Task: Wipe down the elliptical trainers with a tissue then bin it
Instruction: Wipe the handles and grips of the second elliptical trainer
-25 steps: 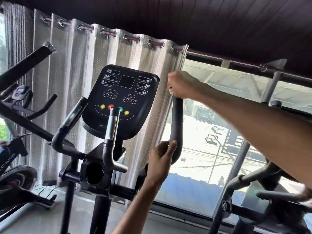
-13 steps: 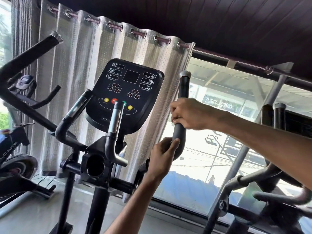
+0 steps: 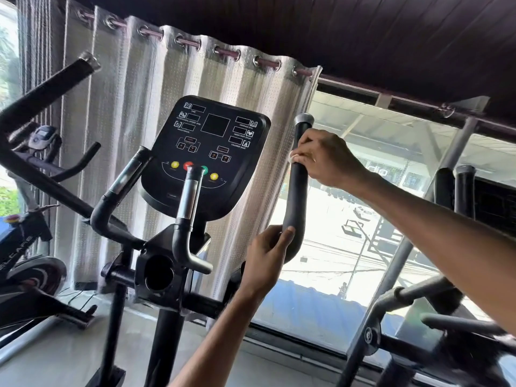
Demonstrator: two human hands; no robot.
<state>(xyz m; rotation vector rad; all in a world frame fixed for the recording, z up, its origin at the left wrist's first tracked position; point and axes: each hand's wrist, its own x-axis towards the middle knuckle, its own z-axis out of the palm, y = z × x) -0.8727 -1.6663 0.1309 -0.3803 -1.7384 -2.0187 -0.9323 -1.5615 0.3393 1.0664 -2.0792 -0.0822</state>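
Observation:
A black elliptical trainer with a console (image 3: 208, 152) stands in front of me. Its right moving handle (image 3: 296, 199) is a black foam bar with a silver cap on top. My right hand (image 3: 326, 160) wraps around the upper part of that bar, pressing a white tissue (image 3: 293, 157) against it; only a small edge of the tissue shows by my fingers. My left hand (image 3: 268, 255) grips the lower bend of the same bar from the left. The left moving handle (image 3: 42, 90) slants up at the far left.
Short fixed handles (image 3: 185, 210) stick up below the console. A second elliptical (image 3: 446, 317) stands at the right, an exercise bike (image 3: 25, 247) at the left. A pale curtain (image 3: 117, 135) and a large window (image 3: 377, 219) lie behind. No bin is in view.
My right hand slid down from the top of the bar, then came back up to just below the cap. My left hand kept its grip on the lower bend.

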